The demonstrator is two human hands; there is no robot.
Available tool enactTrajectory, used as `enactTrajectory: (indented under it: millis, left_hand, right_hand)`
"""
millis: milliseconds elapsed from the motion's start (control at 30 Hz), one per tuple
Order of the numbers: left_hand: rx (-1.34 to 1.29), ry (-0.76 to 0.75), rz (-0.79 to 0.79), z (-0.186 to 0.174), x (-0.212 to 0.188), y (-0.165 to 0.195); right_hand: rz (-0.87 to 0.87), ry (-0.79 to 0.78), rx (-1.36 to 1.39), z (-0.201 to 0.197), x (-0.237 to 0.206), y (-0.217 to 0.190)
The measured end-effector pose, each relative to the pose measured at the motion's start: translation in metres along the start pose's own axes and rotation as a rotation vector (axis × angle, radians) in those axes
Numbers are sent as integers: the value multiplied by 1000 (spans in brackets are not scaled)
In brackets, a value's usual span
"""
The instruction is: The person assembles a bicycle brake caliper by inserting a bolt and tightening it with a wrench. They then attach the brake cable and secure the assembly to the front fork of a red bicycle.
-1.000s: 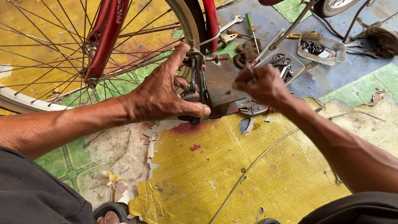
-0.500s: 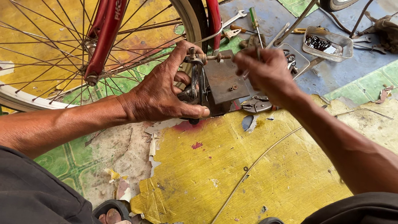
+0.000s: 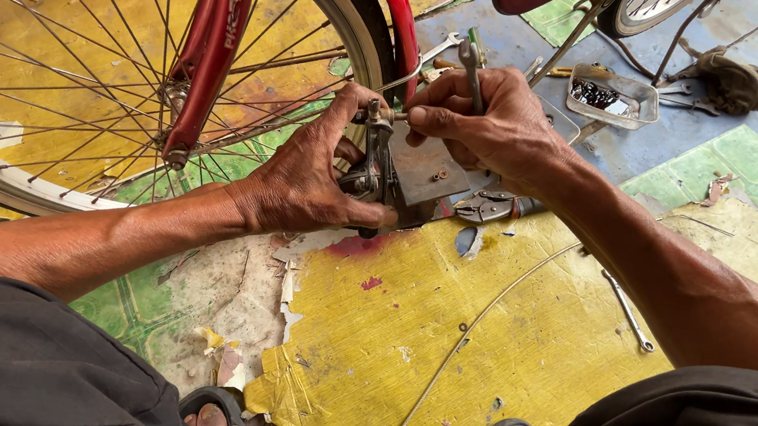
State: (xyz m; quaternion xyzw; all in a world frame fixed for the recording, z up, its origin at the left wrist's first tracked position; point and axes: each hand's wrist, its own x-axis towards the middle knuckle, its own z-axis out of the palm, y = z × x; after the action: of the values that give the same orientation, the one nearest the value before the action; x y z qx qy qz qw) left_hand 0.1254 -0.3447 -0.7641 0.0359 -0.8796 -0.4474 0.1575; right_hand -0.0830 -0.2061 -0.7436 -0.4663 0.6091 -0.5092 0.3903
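Note:
My left hand [image 3: 311,176] grips a dark metal brake caliper [image 3: 373,166] and presses it against a flat grey metal block [image 3: 425,166] on the floor. My right hand [image 3: 487,120] is closed around a thin tool with a green handle [image 3: 473,61] that sticks up between its fingers, and its thumb and forefinger sit at the top of the caliper. Both hands meet just right of the red bicycle's spoked wheel [image 3: 126,76].
Pliers [image 3: 495,206] lie under my right wrist. A bare cable [image 3: 470,335] and a thin spanner [image 3: 627,311] lie on the peeling yellow floor. A small tray of parts [image 3: 610,95], a rag [image 3: 737,84] and a second wheel [image 3: 650,5] are at the top right. My sandalled feet [image 3: 214,419] are below.
My right hand has lifted from the floor tools with the green-handled tool and moved left up to the caliper. My left hand keeps its hold.

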Motion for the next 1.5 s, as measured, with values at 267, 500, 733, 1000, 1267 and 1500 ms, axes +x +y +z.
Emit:
enactTrajectory:
  millis: [267,500,733,1000,1267,1500]
  left_hand:
    - [-2,-1,-16,-4,4,-3]
    - [-52,1,-141,-1,8,-7]
    - [-112,3,-101,-5,1,-7]
    - [61,44,57,-5,0,-13]
    - [22,27,50,-11,-6,-13]
    - [69,-97,-126,1,-10,-28]
  right_hand:
    - [-15,34,-19,-2,3,-10]
    - [-58,33,-49,-14,1,-8]
    - [136,257,-271,-41,7,25]
    - [106,220,-771,-27,6,114]
    - [-51,211,-817,-14,14,117]
    - [200,193,-440,-19,5,88]
